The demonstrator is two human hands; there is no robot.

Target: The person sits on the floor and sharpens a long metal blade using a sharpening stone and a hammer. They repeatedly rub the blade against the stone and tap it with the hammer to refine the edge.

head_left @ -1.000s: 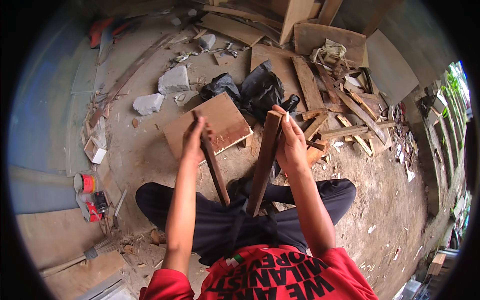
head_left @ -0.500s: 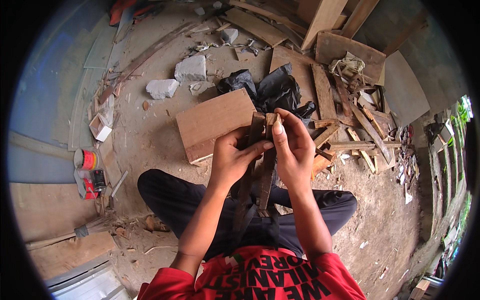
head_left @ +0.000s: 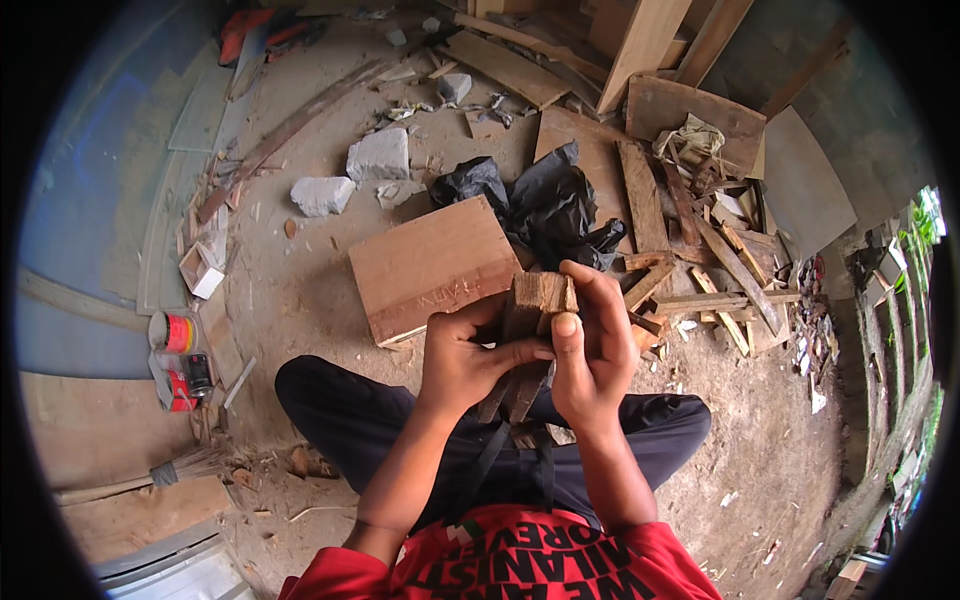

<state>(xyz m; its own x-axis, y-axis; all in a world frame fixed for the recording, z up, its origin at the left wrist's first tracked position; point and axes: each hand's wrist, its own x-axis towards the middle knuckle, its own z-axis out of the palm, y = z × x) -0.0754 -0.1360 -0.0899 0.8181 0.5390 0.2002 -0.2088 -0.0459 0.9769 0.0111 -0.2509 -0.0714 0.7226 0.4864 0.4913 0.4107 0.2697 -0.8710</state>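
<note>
Brown wood strips [head_left: 543,293], grasped in both your left hand [head_left: 462,362] and right hand [head_left: 598,345], just right of the plywood panel [head_left: 430,262]. Top ends look paired; lower ends splay slightly, no fastener visible. Dusty floor [head_left: 290,325] around panel; black plastic [head_left: 555,200] and white blocks [head_left: 378,156] beyond it, scrap wood [head_left: 735,262] to its right.

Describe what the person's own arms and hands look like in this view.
The left hand and right hand are bare, with no glove, watch or wristband showing. Both forearms are uncovered. Red sleeves end near the elbows, joining a red shirt with black lettering.
</note>
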